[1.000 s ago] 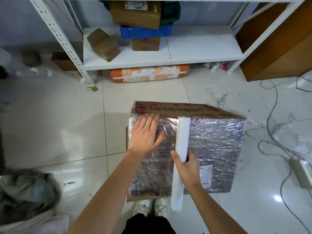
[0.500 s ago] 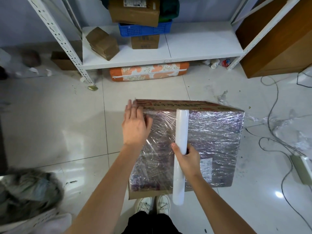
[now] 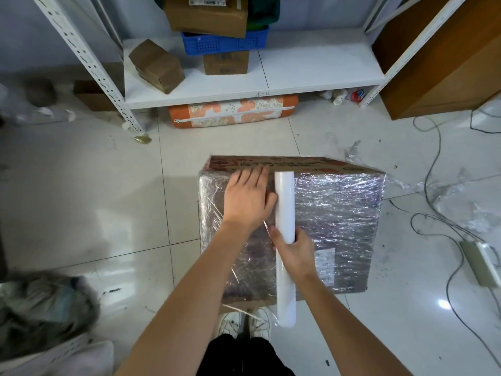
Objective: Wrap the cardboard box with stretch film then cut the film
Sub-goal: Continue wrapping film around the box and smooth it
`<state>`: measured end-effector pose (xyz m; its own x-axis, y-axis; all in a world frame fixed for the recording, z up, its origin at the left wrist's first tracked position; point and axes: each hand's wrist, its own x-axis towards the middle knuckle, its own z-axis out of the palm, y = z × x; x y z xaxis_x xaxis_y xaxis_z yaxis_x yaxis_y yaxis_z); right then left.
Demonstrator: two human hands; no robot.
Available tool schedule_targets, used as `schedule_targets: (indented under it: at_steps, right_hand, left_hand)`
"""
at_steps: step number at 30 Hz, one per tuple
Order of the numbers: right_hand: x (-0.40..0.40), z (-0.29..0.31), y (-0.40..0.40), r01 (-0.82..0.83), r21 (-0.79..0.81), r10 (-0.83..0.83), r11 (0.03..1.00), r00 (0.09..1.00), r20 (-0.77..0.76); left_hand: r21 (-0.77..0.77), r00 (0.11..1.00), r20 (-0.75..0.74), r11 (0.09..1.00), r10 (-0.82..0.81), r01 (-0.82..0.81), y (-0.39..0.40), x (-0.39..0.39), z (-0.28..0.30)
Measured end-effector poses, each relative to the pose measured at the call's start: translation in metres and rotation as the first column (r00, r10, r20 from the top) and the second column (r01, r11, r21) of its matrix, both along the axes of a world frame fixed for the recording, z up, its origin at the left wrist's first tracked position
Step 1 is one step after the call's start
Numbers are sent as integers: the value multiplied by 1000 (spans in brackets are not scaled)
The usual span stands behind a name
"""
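A cardboard box (image 3: 339,213) stands on the tiled floor in front of my feet, its near face covered in shiny stretch film. Its far top strip shows bare printed cardboard. My right hand (image 3: 296,253) grips a white roll of stretch film (image 3: 284,210) held upright against the box face. My left hand (image 3: 248,199) lies flat with straight fingers on the filmed face, just left of the roll. Film stretches from the roll across the box under that hand.
A white metal shelf (image 3: 298,74) with small boxes and a blue basket (image 3: 225,43) stands beyond the box. An orange zip bag (image 3: 233,114) lies under it. Cables (image 3: 433,221), a power strip (image 3: 485,261) and film scraps lie right. A dark heap (image 3: 43,305) sits left.
My left hand slid from the box's upper left corner back to the right, now flat beside the roll. The roll and my right hand stayed nearly in place.
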<state>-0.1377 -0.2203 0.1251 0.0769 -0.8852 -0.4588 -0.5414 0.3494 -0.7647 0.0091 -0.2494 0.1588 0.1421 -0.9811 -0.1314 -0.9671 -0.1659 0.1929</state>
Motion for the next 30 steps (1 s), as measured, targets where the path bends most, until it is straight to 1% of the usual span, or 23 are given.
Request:
schedule_targets:
  at_steps: [3,4,5,7,8,9,11,13,14,17,19,21,24,26,28,30]
  right_hand:
    - [0,-1,-4,27,0,-27,1000,999,33]
    - [-1,-1,-3,28,-8,-27,1000,999,38]
    - [-2,-2,-2,22,-16,-21,1000,999,40]
    - [-4,-2,1,12,-27,-11,1000,999,50]
    - [-5,-3,3,14,-31,-13,999,998,53]
    - [-6,-4,5,17,-40,-14,999,998,55]
    - [-8,-6,8,12,-55,-9,998,998,56]
    - [-8,-9,10,2,-59,1,998,999,50]
    - [-8,-9,11,2,-60,1,998,999,45]
    - [-7,-8,11,9,-52,-4,999,996,86]
    - [-5,-6,11,-10,-40,15,999,992,125]
    - [-5,-4,10,-64,-67,73,996,989,132]
    - [-12,-2,4,-139,-128,149,982,986,78]
    - [-21,-1,-3,-179,-158,182,971,983,8]
    - [-30,0,-10,-191,-141,185,971,981,-55]
    - [-36,-1,-13,-158,-85,153,984,986,-62]
  left_hand:
    - [-17,998,-14,998,60,-61,-6,24,3]
    - [-57,997,-18,996,73,-73,0,33,4]
    - [-133,998,-3,989,65,-65,11,39,3]
    - [-296,997,77,955,31,-7,44,37,-6]
    - [-335,993,119,942,7,33,62,29,-15]
    - [-332,987,158,941,-21,73,78,18,-27]
    - [-289,986,157,952,-61,105,102,0,-55]
    - [-275,989,141,958,-37,75,108,-7,-78]
    - [-296,990,143,954,-10,53,107,-7,-88]
    - [-365,988,151,931,38,20,95,-4,-99]
    - [-366,987,156,930,37,23,86,0,-99]
    - [-359,988,148,933,34,22,80,4,-98]
    - [-369,990,138,929,30,23,79,5,-100]
    - [-379,990,136,925,23,30,83,4,-101]
    - [-401,992,125,916,18,34,88,2,-102]
    - [-411,993,120,911,13,38,93,0,-103]
